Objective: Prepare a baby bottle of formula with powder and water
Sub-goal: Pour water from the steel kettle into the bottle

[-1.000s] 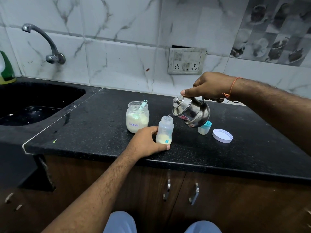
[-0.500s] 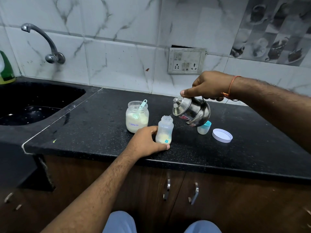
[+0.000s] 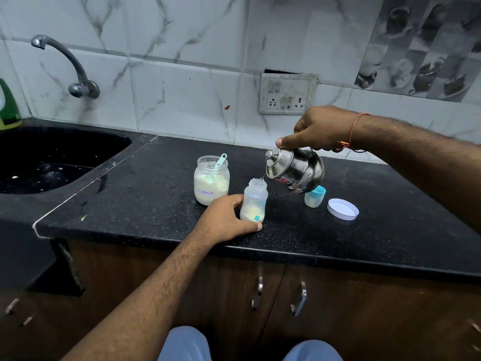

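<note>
A small clear baby bottle (image 3: 254, 200) with pale yellow powder in its base stands open on the black counter (image 3: 156, 204). My left hand (image 3: 225, 218) grips its lower part from the left. My right hand (image 3: 321, 128) holds a steel kettle (image 3: 295, 169) by its handle, thumb stretched over the lid, tilted with the spout over the bottle's mouth. A thin stream of water runs from spout to bottle. Left of the bottle stands an open glass jar (image 3: 211, 183) labelled Formula, with a teal scoop (image 3: 217, 165) sticking out of the powder.
The bottle's teal-ringed nipple cap (image 3: 315, 196) stands just behind the kettle's right side, and a white jar lid (image 3: 342, 209) lies further right. A black sink (image 3: 52, 162) with a wall tap (image 3: 70, 66) is at left. A wall socket (image 3: 287, 93) sits behind.
The kettle stays tilted over the bottle, shifting only slightly. My left hand keeps its grip on the bottle.
</note>
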